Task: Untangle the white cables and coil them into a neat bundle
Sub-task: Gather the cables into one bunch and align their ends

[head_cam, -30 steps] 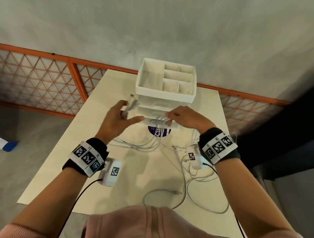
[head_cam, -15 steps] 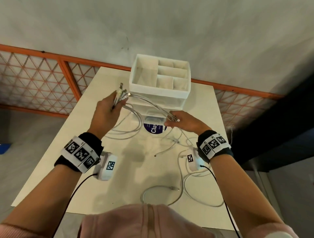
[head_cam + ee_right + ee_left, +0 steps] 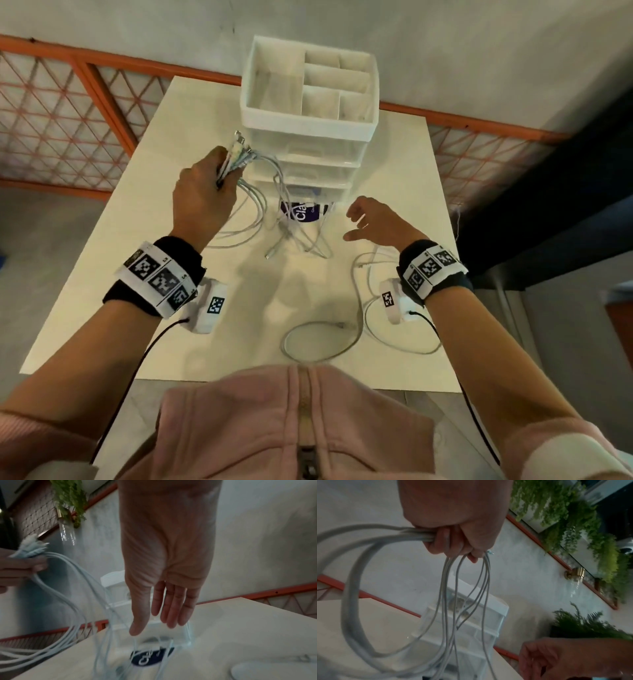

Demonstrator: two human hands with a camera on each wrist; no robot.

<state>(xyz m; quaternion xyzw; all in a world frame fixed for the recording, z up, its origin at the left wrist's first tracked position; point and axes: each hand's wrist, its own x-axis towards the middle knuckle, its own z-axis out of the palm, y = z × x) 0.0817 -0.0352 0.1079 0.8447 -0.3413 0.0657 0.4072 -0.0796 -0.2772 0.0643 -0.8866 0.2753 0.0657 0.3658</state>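
Observation:
My left hand (image 3: pixel 205 192) grips a bunch of white cables (image 3: pixel 236 161) near their plug ends, raised above the table's left middle. From the fist (image 3: pixel 453 539) the cables (image 3: pixel 447 601) hang in loops down to the table in front of the organizer. My right hand (image 3: pixel 373 222) hovers open to the right of the hanging loops, fingers (image 3: pixel 171 608) straight and holding nothing. More white cable (image 3: pixel 322 339) lies loose on the table near me, and another loop (image 3: pixel 397 346) lies beside my right wrist.
A white drawer organizer (image 3: pixel 308 113) with open top compartments stands at the table's far middle. A round dark blue label (image 3: pixel 301 212) lies on the cream table (image 3: pixel 144 219) before it. An orange lattice railing (image 3: pixel 68 113) and a grey wall stand behind.
My left hand lifted the cable bunch up and left. My right hand let go of the strands it held by the organizer and drew back to the right, now open.

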